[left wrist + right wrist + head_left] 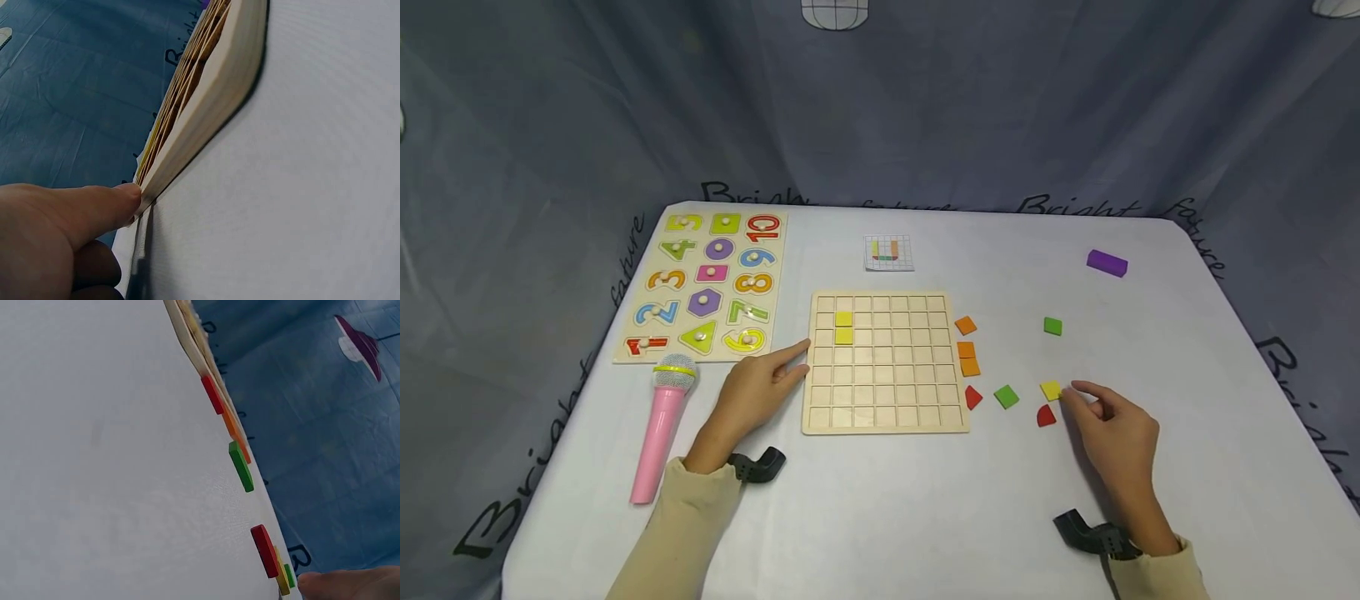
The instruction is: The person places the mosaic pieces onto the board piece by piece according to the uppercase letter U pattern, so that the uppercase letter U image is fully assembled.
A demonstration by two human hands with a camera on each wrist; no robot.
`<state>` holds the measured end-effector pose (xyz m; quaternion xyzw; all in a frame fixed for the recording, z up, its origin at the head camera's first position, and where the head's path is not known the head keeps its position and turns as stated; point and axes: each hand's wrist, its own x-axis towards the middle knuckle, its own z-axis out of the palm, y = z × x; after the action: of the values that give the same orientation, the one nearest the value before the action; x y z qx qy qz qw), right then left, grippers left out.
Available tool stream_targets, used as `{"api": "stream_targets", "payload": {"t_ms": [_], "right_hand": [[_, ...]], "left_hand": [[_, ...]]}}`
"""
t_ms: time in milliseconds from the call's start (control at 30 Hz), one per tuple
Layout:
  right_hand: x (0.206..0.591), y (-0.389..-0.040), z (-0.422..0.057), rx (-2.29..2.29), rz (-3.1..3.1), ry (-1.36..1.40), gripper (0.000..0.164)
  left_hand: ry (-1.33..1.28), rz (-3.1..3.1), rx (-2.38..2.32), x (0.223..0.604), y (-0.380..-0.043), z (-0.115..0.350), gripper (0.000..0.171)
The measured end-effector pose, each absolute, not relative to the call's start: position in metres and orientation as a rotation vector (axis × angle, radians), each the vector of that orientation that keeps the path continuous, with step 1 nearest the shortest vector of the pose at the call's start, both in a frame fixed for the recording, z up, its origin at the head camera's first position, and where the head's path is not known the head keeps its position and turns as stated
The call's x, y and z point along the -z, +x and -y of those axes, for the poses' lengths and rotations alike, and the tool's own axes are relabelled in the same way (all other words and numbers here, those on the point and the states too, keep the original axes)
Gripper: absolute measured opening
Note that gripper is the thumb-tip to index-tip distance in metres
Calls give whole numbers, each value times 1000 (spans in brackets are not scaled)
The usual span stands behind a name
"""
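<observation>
A wooden grid board (886,362) lies on the table with two yellow square tiles (844,336) in its upper left cells. The left hand (760,387) rests beside it, its index finger and thumb touching the board's left edge; in the left wrist view a fingertip (129,191) presses against the corner. To the right, the right hand (1112,433) is over the table, thumb and index fingertips right at the edge of a yellow tile (1050,390). A red quarter-round piece (1046,416) lies just below that tile. In the right wrist view one fingertip (309,584) shows beside the yellow tile (282,575).
Orange tiles (966,350), a red piece (973,397) and green tiles (1006,397) lie right of the board. Behind it sits a pattern card (889,253). A number puzzle (700,283) and pink microphone (658,442) are at left, a purple block (1107,263) far right.
</observation>
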<state>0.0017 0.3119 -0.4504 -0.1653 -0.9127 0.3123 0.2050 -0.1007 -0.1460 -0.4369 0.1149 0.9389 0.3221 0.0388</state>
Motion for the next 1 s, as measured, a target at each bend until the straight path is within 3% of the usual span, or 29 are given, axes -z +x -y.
{"api": "stream_targets", "payload": {"t_ms": [567,1000], "right_hand": [[455,9,-304,-788,2614,-436,30],[460,6,-304,-694,2604,-357,26]], "left_hand": [[355,-2882,-993,439,-100,147,45],[349,-2880,-995,438,-100,146,46]]}}
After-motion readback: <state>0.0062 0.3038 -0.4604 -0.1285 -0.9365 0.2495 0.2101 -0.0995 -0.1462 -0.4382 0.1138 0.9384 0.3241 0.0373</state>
